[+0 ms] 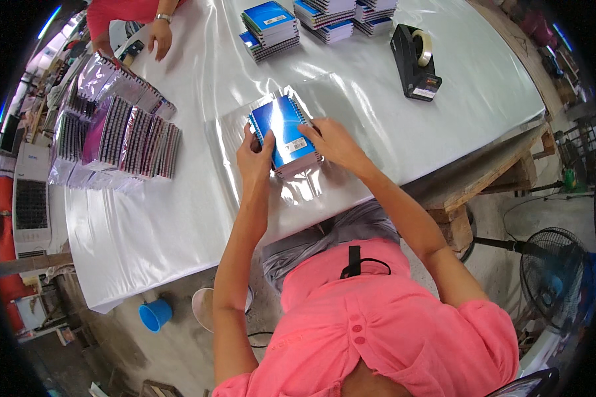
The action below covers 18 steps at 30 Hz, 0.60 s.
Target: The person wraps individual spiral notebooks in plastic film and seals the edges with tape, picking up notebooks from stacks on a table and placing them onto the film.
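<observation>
You had that blue notebook stack [281, 129] pinched between your left hand [253, 151] and right hand [336, 140], over clear film [229, 171]. Tape dispenser [412, 66] just sat farther up the bench [159, 231].

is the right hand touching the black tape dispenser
Apart. The head view shows silvery table surface plainly between the right hand, at the blue notebook stack, and the black tape dispenser.

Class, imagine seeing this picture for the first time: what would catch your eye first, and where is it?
First, the glossy blue notebook stack mid-picture, held between the left hand and right hand. Next, the person's bright pink shirt, filling the lower middle. The purple-toned spiral-bound stacks on the table's left side also stand out.
</observation>
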{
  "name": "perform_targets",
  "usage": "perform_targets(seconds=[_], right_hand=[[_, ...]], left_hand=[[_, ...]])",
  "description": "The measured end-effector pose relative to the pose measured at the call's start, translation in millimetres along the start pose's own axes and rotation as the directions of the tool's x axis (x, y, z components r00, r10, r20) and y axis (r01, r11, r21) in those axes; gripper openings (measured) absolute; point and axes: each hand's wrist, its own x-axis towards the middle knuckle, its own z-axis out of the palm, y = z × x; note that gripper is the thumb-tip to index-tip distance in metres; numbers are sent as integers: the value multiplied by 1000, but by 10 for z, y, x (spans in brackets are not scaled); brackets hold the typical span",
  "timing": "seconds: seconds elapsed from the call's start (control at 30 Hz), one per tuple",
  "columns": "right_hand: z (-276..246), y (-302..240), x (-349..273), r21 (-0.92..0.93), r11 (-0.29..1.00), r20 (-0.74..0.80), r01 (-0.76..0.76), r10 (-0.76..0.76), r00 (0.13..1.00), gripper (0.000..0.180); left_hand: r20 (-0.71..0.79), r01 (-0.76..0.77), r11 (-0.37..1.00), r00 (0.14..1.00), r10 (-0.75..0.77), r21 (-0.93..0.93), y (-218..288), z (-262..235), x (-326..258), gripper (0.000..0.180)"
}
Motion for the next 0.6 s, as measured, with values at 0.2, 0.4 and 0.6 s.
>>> perform_targets(seconds=[0.2, 0.4, 0.6], right_hand=[[89, 164, -175, 194, 972, -104, 128, -110, 989, 45], [101, 202, -197, 197, 967, -85, 163, -149, 985, 41], [132, 190, -207, 222, 960, -85, 173, -157, 984, 39]], left_hand=[[3, 120, 993, 993, -120, -9, 102, 4, -77, 54], [0, 91, 996, 996, -91, 13, 70, -28, -51, 52], [37, 78, 994, 996, -81, 76, -41, -130, -23, 59]])
